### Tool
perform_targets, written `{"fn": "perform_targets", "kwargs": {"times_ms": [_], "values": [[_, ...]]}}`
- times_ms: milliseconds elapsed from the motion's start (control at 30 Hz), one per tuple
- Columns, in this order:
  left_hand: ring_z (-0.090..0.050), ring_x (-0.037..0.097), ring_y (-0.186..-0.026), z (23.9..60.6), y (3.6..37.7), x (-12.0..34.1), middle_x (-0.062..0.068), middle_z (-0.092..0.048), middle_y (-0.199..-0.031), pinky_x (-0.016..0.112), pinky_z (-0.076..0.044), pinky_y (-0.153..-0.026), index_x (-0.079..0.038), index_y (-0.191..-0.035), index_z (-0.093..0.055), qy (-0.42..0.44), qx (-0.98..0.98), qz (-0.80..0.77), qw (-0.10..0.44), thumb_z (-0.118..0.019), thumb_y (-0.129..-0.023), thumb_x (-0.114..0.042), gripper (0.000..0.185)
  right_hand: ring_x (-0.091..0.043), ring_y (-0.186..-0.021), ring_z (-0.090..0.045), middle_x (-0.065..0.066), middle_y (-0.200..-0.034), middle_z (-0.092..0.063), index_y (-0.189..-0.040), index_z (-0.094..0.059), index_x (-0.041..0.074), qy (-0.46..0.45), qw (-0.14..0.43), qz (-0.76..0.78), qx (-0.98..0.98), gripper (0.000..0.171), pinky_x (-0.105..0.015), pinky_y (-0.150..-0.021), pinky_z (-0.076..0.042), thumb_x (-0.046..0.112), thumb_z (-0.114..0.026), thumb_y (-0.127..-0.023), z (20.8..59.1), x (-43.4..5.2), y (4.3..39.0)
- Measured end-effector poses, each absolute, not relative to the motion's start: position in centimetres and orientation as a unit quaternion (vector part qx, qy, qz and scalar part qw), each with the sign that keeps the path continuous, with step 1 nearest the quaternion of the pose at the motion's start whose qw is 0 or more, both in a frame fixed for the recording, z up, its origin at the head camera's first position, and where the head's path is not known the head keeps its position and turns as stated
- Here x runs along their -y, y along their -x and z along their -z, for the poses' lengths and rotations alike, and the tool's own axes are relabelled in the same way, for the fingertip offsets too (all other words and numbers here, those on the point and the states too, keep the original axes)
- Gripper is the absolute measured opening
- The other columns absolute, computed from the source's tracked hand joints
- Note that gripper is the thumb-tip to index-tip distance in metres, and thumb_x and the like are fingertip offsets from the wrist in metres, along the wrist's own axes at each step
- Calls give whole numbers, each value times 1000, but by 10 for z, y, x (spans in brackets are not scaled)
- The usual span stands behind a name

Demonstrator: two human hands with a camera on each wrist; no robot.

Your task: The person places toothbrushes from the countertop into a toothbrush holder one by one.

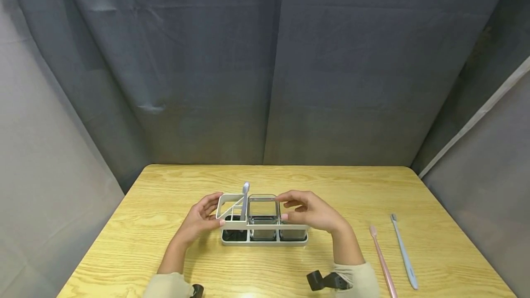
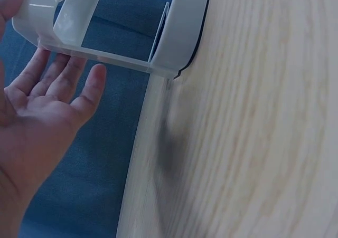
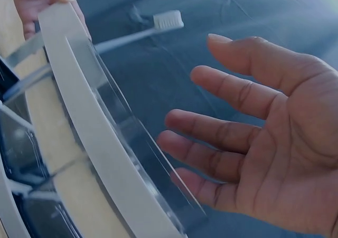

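A white toothbrush holder (image 1: 236,225) with a black-lined base stands on the table, its divided section at the left. In that section a pale purple toothbrush (image 1: 244,199) stands bristle end up. Two clear cups sit in the other openings, the middle cup (image 1: 263,208) plainly visible and the right one partly behind my right hand. With thumb and fingers my left hand (image 1: 200,217) grips the holder's left end, seen also in the left wrist view (image 2: 53,98). My right hand (image 1: 308,208) hovers at the right cup, its fingers spread and loosely bent, holding nothing.
On the wooden table (image 1: 165,197), right of my right arm, lie a pink toothbrush (image 1: 383,261) and a light blue toothbrush (image 1: 403,252). Grey curtains (image 1: 265,68) hang behind the table and along both sides.
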State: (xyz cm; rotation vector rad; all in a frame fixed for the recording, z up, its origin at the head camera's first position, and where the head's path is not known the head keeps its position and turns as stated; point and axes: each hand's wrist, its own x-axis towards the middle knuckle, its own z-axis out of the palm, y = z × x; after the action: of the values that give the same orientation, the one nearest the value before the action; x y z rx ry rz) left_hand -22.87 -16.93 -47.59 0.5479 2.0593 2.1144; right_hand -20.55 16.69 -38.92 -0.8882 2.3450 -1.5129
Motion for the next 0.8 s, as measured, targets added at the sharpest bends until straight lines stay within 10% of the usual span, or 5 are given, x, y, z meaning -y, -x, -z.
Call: {"fn": "perform_targets", "kwargs": {"times_ms": [800], "values": [[-37,29,-128,473,234,169,14,-43,-138,43,-36,-98,-7,-139,-40,-189,-707,-678,63,-78,-71,-2,78,-47,-115,-42,-23,-131,-44,-127,-50,-2,253,83,575,-773,43,-34,-84,-49,7,-64,-87,388,-234,178]]}}
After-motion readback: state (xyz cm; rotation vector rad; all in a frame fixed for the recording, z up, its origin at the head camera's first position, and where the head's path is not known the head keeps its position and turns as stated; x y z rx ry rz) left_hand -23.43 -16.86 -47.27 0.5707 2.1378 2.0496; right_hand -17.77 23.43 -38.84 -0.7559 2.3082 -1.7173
